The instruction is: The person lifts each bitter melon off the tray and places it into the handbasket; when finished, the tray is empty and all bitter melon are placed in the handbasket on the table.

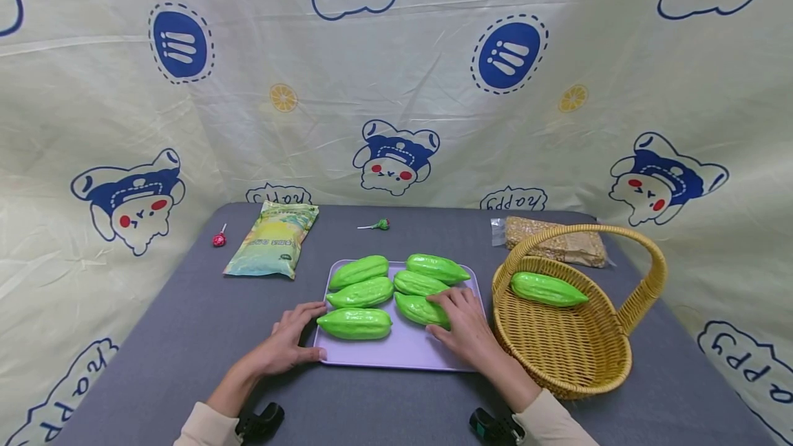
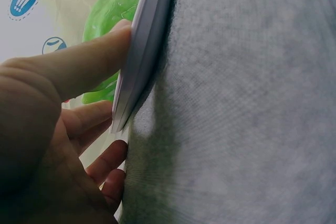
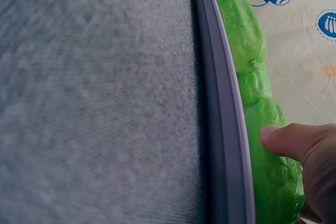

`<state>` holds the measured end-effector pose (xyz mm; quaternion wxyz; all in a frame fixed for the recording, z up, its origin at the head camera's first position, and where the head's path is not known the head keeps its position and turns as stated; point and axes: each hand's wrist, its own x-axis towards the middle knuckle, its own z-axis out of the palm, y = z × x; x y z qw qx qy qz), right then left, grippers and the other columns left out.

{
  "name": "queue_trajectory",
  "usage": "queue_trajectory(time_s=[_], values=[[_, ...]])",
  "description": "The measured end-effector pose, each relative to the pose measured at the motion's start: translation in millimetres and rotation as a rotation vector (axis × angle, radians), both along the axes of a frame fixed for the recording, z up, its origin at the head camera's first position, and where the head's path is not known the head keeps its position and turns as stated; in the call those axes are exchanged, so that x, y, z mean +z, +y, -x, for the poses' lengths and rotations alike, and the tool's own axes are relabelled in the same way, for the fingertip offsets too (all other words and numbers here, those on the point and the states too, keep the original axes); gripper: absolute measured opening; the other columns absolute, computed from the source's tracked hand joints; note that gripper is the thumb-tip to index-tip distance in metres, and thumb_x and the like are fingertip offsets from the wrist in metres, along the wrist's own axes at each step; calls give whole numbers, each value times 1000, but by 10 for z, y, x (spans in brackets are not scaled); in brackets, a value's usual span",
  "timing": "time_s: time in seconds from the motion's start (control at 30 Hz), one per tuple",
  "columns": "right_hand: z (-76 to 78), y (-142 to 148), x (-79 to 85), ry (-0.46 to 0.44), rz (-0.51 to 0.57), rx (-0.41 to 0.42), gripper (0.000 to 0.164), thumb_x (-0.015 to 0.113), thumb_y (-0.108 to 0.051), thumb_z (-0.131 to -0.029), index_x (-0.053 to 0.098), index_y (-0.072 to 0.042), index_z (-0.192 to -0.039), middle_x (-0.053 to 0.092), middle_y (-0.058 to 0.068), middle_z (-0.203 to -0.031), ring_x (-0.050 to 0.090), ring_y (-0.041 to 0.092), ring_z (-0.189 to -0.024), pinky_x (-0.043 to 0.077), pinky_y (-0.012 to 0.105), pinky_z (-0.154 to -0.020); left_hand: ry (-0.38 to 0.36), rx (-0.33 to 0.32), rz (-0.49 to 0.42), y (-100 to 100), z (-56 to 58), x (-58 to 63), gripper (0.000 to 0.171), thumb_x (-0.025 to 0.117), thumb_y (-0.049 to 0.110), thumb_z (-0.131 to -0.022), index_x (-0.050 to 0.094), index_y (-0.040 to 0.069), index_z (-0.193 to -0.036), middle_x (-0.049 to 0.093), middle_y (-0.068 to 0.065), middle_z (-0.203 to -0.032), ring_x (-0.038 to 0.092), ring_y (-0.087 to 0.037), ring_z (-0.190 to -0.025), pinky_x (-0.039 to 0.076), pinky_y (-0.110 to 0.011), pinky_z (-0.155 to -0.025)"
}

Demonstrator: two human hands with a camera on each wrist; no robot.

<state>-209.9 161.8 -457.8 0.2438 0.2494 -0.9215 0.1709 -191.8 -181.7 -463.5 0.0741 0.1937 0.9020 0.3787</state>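
Observation:
A lilac tray [image 1: 403, 356] carries several glossy green bitter melons, three at its left [image 1: 354, 323] and others at its right [image 1: 437, 268]. My right hand [image 1: 464, 325] grips the right end of the nearest right-side bitter melon [image 1: 415, 308]; in the right wrist view, its thumb [image 3: 286, 139] presses on the green skin. At the tray's left edge rests my left hand [image 1: 288, 339]. Its thumb and fingers are spread and nearly straight, touching the rim [image 2: 139, 59] in the left wrist view.
Right of the tray stands a wicker basket [image 1: 557, 343] with a tall handle and one bitter melon [image 1: 548, 289] inside. Behind it lies a clear bag of grain [image 1: 560, 246]. A green-yellow packet [image 1: 272, 243], a red lollipop [image 1: 219, 239] and a green lollipop [image 1: 383, 224] lie farther back.

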Motion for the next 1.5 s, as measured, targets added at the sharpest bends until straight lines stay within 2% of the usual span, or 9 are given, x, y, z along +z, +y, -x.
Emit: queue_trajectory(time_s=[0.57, 0.83, 1.07, 1.27, 1.5], values=[[-23, 11, 29, 46, 6, 28, 52, 85, -21, -63, 65, -12, -110, 61, 5, -100, 52, 24, -95, 40, 41, -84, 5, -5, -7, -3, 4, -6, 72, 75, 32, -78, 44, 8, -139, 36, -12, -147, 31, -35, -127, 24, -42, -88], [-126, 38, 198, 107, 34, 66, 53, 86, -22, -61, 66, -12, -110, 62, 4, -101, 51, 22, -94, 39, 38, -81, 1, -12, -10, -10, 9, -11, 72, 74, 33, -79, 43, 8, -139, 35, -11, -147, 30, -35, -127, 24, -44, -89], [-248, 116, 360, 114, 64, 87, 50, 84, -21, -65, 65, -12, -110, 61, 2, -104, 49, 18, -95, 38, 35, -78, 7, -9, 3, -8, 10, -10, 72, 74, 34, -79, 43, 9, -139, 35, -11, -147, 31, -35, -127, 25, -43, -89], [-349, 215, 502, 108, 75, 100, 48, 81, -23, -68, 65, -13, -112, 61, 2, -107, 48, 17, -98, 37, 34, -82, 10, -6, 7, -10, 14, -14, 73, 74, 35, -78, 43, 9, -139, 35, -11, -147, 31, -35, -128, 25, -43, -89], [-460, 356, 640, 120, 86, 112, 50, 82, -17, -67, 64, -10, -112, 61, 3, -108, 47, 17, -99, 32, 33, -85, -3, -11, 1, -13, 18, -18, 73, 74, 36, -79, 43, 10, -140, 35, -11, -147, 30, -36, -128, 25, -45, -90]])
